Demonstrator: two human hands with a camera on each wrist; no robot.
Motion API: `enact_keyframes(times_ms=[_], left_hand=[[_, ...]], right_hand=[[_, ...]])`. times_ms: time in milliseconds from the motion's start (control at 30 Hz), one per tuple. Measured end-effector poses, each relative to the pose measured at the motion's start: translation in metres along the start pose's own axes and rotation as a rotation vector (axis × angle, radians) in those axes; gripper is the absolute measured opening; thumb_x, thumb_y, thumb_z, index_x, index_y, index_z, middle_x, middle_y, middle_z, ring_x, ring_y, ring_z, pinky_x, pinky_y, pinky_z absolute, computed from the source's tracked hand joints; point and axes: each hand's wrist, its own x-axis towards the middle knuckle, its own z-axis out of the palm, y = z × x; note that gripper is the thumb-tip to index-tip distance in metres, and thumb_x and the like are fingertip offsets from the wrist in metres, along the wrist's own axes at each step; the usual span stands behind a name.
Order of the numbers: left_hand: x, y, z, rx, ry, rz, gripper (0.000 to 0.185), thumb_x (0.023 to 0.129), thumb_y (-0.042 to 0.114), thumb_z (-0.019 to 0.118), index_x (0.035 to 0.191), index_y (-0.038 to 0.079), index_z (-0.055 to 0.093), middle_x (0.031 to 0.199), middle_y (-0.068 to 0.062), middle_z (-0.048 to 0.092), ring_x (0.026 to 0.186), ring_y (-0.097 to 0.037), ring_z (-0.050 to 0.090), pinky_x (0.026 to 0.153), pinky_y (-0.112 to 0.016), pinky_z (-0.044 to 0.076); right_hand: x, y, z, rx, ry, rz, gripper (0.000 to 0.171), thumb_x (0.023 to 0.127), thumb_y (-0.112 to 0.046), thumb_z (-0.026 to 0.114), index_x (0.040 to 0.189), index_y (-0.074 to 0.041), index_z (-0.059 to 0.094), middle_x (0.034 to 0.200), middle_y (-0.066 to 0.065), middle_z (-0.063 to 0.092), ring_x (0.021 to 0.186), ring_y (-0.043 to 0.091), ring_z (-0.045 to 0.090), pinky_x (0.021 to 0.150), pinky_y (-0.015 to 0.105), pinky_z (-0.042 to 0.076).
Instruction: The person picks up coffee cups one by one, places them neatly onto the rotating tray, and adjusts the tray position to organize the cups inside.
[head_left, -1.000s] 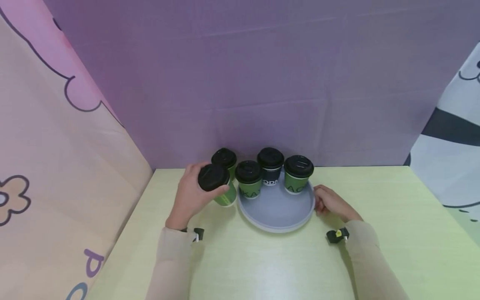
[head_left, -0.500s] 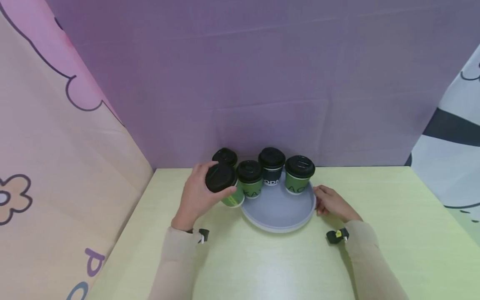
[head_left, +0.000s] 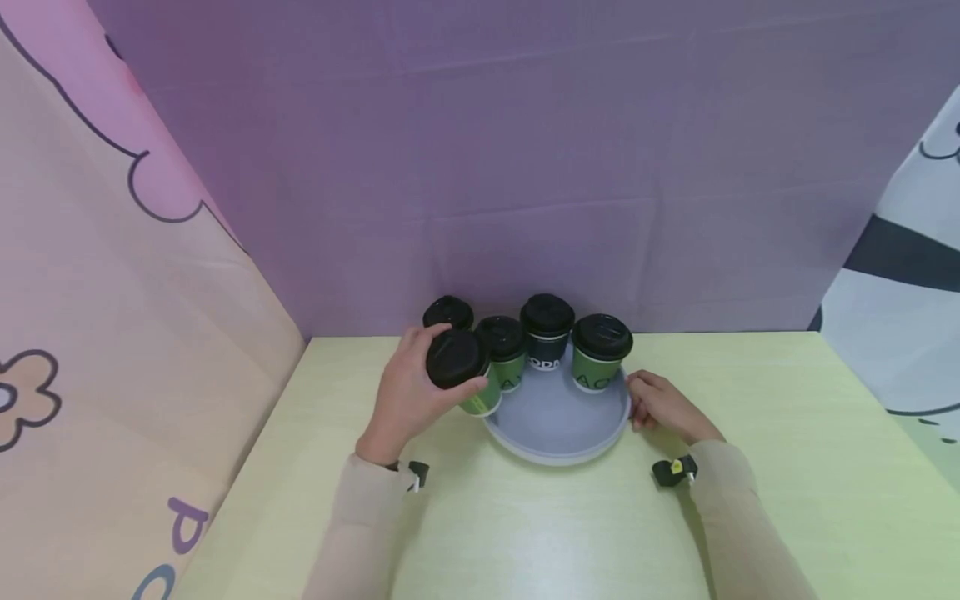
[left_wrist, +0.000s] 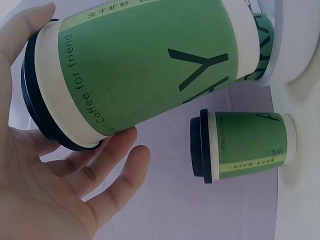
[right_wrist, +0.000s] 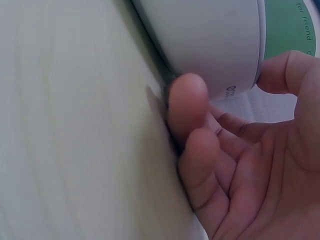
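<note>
In the head view, my left hand (head_left: 408, 396) grips a green paper coffee cup (head_left: 486, 393) by its upper part, just below the black lid. Slightly tilted, that cup overlaps the left rim of a round grey plate (head_left: 558, 425); whether it touches the plate I cannot tell. On the plate stand a green cup (head_left: 512, 372), a dark cup (head_left: 547, 346) and another green cup (head_left: 596, 372), all black-lidded. My right hand (head_left: 663, 406) holds the plate's right rim, thumb (right_wrist: 277, 75) on the edge and fingers curled low against its side.
One more green cup (left_wrist: 250, 145) stands on the table behind my left hand, partly hidden in the head view. A purple backdrop (head_left: 480, 167) rises at the table's far edge. The pale table (head_left: 540, 533) extends in front of the plate.
My left hand has carried its cup to the right, up to the plate's left rim. The cups on the plate have shifted slightly rightward. My right hand stays at the rim.
</note>
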Motion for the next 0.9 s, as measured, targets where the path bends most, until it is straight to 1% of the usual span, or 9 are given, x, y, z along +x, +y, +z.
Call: enact_keyframes(times_ms=[133,267,400,500,667,900], left_hand=[[0.000,0.001,0.005,-0.004,-0.002,0.007,0.092,0.074,0.061,0.084,0.148,0.019,0.049,0.140,-0.006,0.052,0.128,-0.030,0.057,0.106,-0.057,0.049],[0.000,0.003,0.012,-0.008,0.001,0.027,0.092,0.074,0.061,0.084,0.148,0.019,0.049,0.144,-0.005,0.049,0.129,-0.031,0.057,0.106,-0.057,0.049],[0.000,0.005,0.019,-0.016,0.009,0.058,0.092,0.074,0.061,0.084,0.148,0.018,0.049,0.146,-0.004,0.049,0.128,-0.031,0.058,0.105,-0.056,0.050],[0.001,0.007,0.024,-0.018,0.012,0.071,0.092,0.074,0.060,0.085,0.147,0.016,0.049,0.143,-0.004,0.050,0.126,-0.030,0.060,0.104,-0.054,0.051],[0.001,0.010,0.031,-0.019,0.012,0.063,0.094,0.073,0.059,0.086,0.146,0.015,0.049,0.137,-0.004,0.052,0.122,-0.028,0.061,0.103,-0.052,0.052],[0.000,0.012,0.041,0.001,0.009,0.051,0.096,0.073,0.059,0.086,0.147,0.012,0.047,0.144,-0.006,0.050,0.128,-0.027,0.057,0.106,-0.050,0.051]], right_hand=[[0.000,0.000,0.000,0.003,-0.001,0.001,0.035,0.103,-0.019,0.036,0.125,0.004,0.051,0.081,0.008,0.063,0.070,0.018,0.064,0.061,0.030,0.052],[0.000,0.000,-0.001,0.011,-0.011,0.004,0.039,0.099,-0.015,0.038,0.130,0.005,0.049,0.080,0.007,0.062,0.070,0.018,0.064,0.060,0.030,0.052],[0.001,0.001,-0.001,0.023,-0.021,0.010,0.040,0.099,-0.015,0.038,0.132,0.005,0.049,0.079,0.005,0.060,0.071,0.018,0.063,0.061,0.029,0.052],[0.001,0.001,-0.001,0.035,-0.023,0.012,0.040,0.100,-0.016,0.037,0.132,0.004,0.049,0.077,0.004,0.060,0.071,0.018,0.063,0.060,0.030,0.051],[0.000,0.001,-0.001,0.036,-0.018,0.010,0.039,0.101,-0.017,0.037,0.132,0.004,0.049,0.076,0.003,0.060,0.070,0.017,0.063,0.059,0.029,0.051],[-0.001,-0.002,-0.001,0.016,-0.002,0.011,0.039,0.098,-0.017,0.039,0.130,0.004,0.049,0.072,0.003,0.060,0.068,0.017,0.063,0.059,0.029,0.051]])
